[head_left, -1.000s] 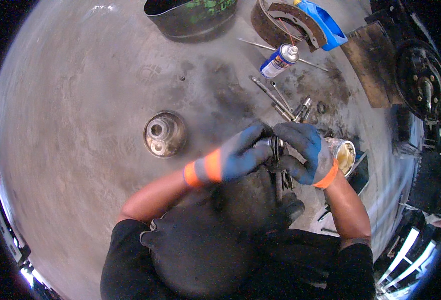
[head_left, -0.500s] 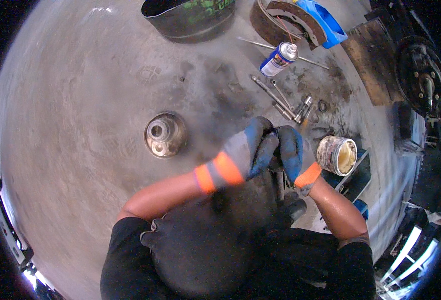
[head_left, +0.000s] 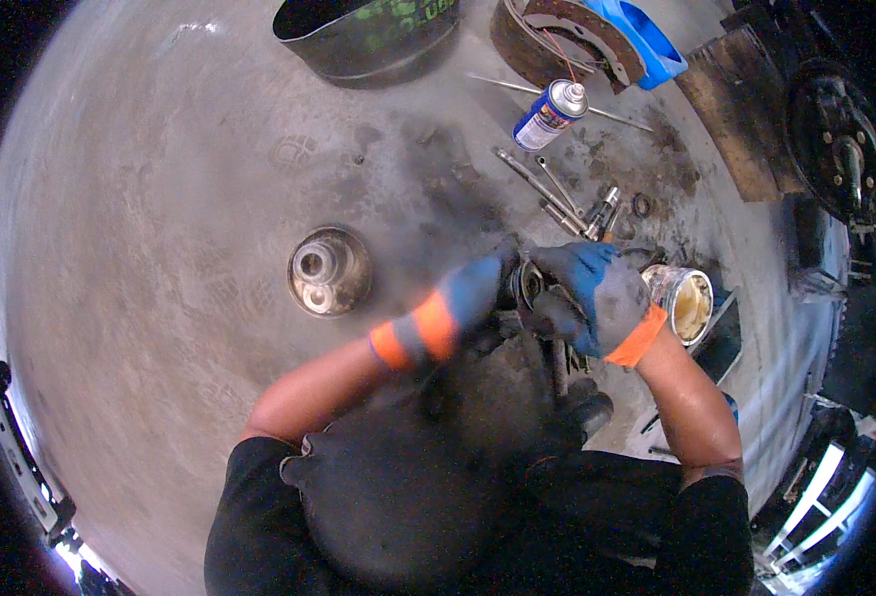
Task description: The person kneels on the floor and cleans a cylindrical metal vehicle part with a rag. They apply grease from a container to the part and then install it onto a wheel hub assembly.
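Handling looks under way, the dark ring not yet set down: it sits between the hands, the right hand's grip closed round it, the blurred left hand's I cannot tell, with the opened tub and metal part standing apart.

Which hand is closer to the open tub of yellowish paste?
Right. The right hand is just left of the tub; the left hand is farther left, beyond the right hand.

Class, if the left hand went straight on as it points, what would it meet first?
The left hand would probably meet the dark round part in the right hand; depth and contact are unclear.
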{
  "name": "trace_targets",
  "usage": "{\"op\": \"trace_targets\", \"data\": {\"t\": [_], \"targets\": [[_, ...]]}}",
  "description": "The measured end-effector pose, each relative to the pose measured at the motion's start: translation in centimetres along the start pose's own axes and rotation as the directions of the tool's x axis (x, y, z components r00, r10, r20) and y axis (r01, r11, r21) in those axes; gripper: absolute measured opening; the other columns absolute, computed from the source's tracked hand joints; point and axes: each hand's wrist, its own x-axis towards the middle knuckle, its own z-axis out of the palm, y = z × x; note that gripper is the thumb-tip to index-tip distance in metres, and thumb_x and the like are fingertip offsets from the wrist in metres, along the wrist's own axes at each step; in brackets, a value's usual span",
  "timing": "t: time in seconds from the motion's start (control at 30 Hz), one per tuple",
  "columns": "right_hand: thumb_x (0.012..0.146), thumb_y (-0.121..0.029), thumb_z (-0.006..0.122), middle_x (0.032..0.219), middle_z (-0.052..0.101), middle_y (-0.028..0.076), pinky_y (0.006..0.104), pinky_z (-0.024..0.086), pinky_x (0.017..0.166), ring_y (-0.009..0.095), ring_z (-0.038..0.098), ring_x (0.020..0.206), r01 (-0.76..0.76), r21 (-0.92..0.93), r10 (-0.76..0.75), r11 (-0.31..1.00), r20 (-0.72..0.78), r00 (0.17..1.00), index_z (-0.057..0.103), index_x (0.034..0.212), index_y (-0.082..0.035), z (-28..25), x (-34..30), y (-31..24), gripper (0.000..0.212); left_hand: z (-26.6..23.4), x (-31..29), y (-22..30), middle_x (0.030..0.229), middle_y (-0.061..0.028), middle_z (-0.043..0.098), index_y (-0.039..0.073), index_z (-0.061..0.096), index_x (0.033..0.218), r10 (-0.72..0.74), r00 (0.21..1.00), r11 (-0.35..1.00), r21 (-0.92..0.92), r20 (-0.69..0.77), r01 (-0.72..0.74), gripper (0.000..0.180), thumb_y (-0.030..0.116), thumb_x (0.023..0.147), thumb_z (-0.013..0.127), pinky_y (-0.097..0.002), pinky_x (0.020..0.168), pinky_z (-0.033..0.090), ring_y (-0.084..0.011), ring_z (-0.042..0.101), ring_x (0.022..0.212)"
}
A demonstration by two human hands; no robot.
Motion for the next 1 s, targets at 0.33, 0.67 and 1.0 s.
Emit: {"op": "trace_targets", "data": {"t": [0.33,0.67,1.0], "targets": [[0.084,-0.023,0.066,0.124,0.059,0.024,0.0476,0.049,0.092,0.041,0.060,0.110,0.024,-0.135,-0.032,0.991,-0.060,0.998,0.050,0.135,-0.001,4.3,-1.1,0.7,0.058,-0.6,-0.3,-2.1,0.109,-0.0166,0.064,0.007,0.063,0.114,0.060,0.997,0.991,-0.126,0.041,-0.054,0.037,0.018,0.080,0.068,-0.0442,0.094,0.047,-0.0377,0.059,0.104],[0.090,-0.023,0.063,0.118,0.063,0.024,0.0477,0.050,0.092,0.043,0.062,0.105,-0.469,0.044,0.470,0.882,0.004,0.883,0.054,0.133,-0.005,5.5,-0.3,-1.3,0.048,1.3,0.4,-2.0,0.099,-0.0154,0.063,0.009,0.066,0.101,0.188,0.937,0.953,-0.174,-0.296,-0.246,0.025,0.019,0.077,0.067,-0.0445,0.088,0.047,-0.0391,0.058,0.096],[0.092,-0.030,0.062,0.109,0.067,0.022,0.0438,0.051,0.090,0.038,0.066,0.099,-0.199,0.222,0.250,0.954,-0.232,0.940,0.060,0.125,-0.004,5.4,-0.6,0.8,0.042,0.6,0.5,-1.0,0.132,-0.0112,0.056,0.005,0.049,0.135,-0.206,0.966,0.842,-0.531,-0.156,0.094,0.040,0.025,0.102,0.044,-0.0412,0.107,0.040,-0.0258,0.054,0.120]]}}
